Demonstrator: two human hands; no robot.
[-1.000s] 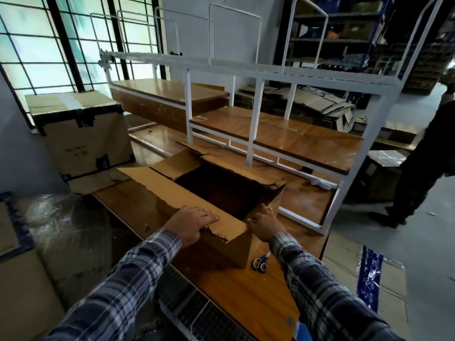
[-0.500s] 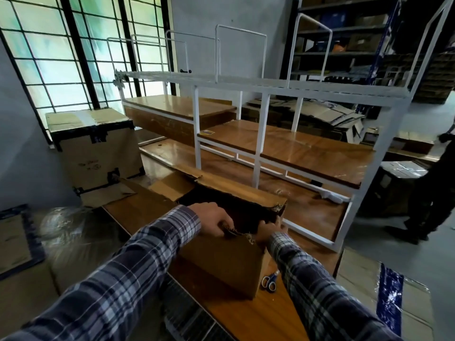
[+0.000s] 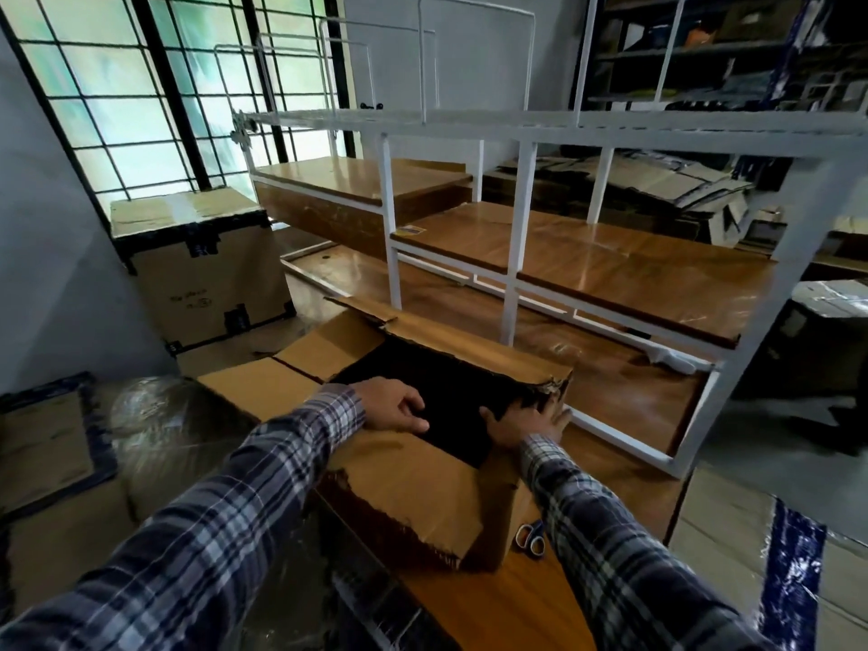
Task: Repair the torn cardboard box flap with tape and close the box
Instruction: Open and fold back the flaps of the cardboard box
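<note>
Cardboard box [image 3: 422, 500] stands open on our wooden counter [image 3: 507, 603], its near flap [image 3: 404, 481] torn along a ragged edge and hanging outward. Our left hand [image 3: 394, 408] rests on that flap at the opening, fingers loose, gripping nothing. Our right hand [image 3: 526, 422] lies flat against the right wall, fingers spread. Scissors [image 3: 530, 538] lie just beside the box.

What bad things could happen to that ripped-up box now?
The ragged near flap of the open brown cardboard box hangs outward, so pressing by the left hand might tear it further. The right hand pushes the frayed corner, which could crumple. The blue-handled scissors lie beside the box; sliding it may knock them.
</note>
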